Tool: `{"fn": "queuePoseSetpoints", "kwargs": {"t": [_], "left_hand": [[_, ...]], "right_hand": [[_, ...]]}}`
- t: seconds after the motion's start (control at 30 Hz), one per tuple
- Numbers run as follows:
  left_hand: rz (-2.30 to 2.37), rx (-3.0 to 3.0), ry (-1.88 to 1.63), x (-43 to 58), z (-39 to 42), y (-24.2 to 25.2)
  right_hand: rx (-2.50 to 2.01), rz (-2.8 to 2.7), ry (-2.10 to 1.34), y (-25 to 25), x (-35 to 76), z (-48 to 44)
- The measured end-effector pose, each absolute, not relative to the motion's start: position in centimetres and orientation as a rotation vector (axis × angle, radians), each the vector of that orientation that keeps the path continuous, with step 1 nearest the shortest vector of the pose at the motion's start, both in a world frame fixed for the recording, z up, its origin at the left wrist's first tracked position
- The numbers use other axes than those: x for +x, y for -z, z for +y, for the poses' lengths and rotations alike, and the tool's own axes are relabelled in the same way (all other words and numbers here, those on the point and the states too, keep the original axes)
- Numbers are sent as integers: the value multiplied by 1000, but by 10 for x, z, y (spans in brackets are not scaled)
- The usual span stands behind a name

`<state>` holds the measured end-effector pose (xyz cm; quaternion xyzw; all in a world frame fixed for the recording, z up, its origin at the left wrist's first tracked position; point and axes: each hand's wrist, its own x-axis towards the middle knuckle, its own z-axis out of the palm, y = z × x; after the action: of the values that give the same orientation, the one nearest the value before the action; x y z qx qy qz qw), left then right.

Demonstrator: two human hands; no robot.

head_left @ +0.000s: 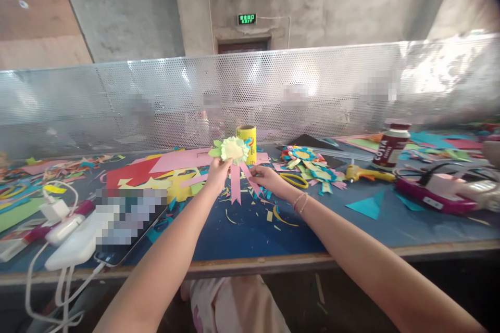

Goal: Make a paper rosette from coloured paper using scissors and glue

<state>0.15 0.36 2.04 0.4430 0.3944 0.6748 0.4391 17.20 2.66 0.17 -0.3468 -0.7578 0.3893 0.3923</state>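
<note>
A paper rosette (234,149) with a pale yellow-green ruffled front is held upright over the table. My left hand (221,170) is closed on its lower left edge. Two pink paper tails (235,186) with notched ends hang below the flower, and a green leaf shape sticks out at its left. My right hand (269,179) is closed, its fingertips pinching the right-hand tail. Right behind the rosette stands a yellow cardboard tube (251,141). Finished-looking paper rosettes (302,156) lie to the right, near yellow scissor handles (294,181).
A yellow glue gun (369,174), a dark red bottle (391,146) and a purple power strip (433,196) are at right. Left are a phone (135,229), a white power bank (74,252) and cables. Coloured paper scraps litter the table; a perforated metal screen (156,99) stands behind.
</note>
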Motion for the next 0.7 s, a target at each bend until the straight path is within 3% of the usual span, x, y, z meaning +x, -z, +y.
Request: {"fn": "queuePoseSetpoints", "kwargs": {"t": [0.7], "left_hand": [[923, 1214, -1716, -1, 7, -17]], "right_hand": [[-850, -1955, -1011, -4, 172, 25]]}}
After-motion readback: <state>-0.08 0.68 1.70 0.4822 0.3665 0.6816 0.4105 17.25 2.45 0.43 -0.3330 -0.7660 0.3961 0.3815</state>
